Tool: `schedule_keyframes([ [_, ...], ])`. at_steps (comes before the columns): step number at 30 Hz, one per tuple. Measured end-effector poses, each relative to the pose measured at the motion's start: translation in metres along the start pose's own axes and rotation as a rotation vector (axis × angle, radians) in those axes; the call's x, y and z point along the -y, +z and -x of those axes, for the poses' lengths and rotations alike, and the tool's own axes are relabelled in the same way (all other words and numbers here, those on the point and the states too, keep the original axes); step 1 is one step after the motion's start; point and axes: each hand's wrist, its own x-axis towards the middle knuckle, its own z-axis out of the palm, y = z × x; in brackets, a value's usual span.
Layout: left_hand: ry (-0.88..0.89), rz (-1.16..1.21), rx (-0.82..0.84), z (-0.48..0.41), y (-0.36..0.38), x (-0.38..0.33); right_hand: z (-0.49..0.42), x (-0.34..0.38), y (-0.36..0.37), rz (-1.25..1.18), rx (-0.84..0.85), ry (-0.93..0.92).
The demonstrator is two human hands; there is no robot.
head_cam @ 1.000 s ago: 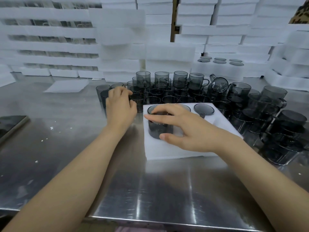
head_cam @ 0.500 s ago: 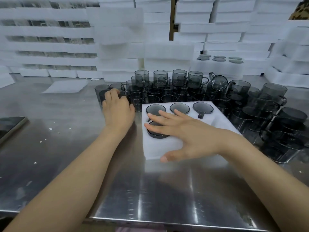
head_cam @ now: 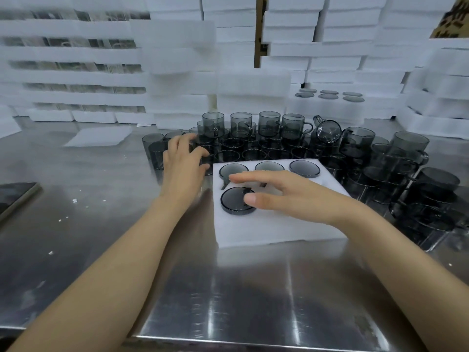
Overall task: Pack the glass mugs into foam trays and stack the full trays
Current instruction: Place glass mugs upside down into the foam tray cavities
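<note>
Steel table: foam tray with four mugs; right hand spread; left hand, grip unclear.

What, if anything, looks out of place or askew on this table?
One mug in the back row lies tipped, its mouth facing the camera, while its neighbours stand upright. White crumbs are scattered on the steel table.

You have a stainless-steel counter in front of you, streaked with bright reflections. At nine o'clock a dark flat slab, perhaps a tablet, lies on it, cut off by the frame. White crumbs are scattered just right of the slab. At one o'clock, far back, you can see a corner of a brown patterned carton. At twelve stands a brown upright strip.
</note>
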Motion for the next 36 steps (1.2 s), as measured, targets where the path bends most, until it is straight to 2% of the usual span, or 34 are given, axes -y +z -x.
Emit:
schedule_keyframes([
  [3, -0.006, 0.074, -0.054, -0.002, -0.003, -0.001, -0.001, 0.000, -0.003, -0.066, -0.074, -0.029],
  [9, -0.068, 0.029, 0.086, 0.002, 0.004, 0.000, -0.004, -0.006, -0.008, -0.170, -0.138, -0.092],
  [14, -0.258, 0.256, -0.008, 0.000, 0.001, -0.008, -0.008, -0.011, -0.010, -0.241, -0.197, -0.096],
  [16, -0.254, 0.323, -0.071, 0.000, -0.004, -0.015, -0.009, -0.012, -0.009, -0.262, -0.215, -0.100],
  [19, -0.130, 0.448, -0.181, 0.001, -0.016, -0.028, -0.011, -0.014, -0.009, -0.371, -0.334, -0.126],
  [22, 0.116, 0.540, -0.241, 0.001, -0.029, -0.038, -0.012, -0.014, -0.011, -0.457, -0.514, -0.186],
  [24, 0.323, 0.591, -0.228, 0.003, -0.034, -0.044, -0.012, -0.014, -0.012, -0.426, -0.604, -0.222],
  [27, 0.517, 0.639, -0.193, 0.007, -0.037, -0.052, -0.012, -0.014, -0.011, -0.379, -0.673, -0.266],
  [32, 0.561, 0.516, -0.142, 0.008, -0.040, -0.050, -0.013, -0.014, -0.010, -0.313, -0.665, -0.346],
  [36, 0.583, 0.447, -0.076, 0.012, -0.040, -0.050, -0.010, -0.014, -0.007, -0.032, -0.593, -0.365],
])
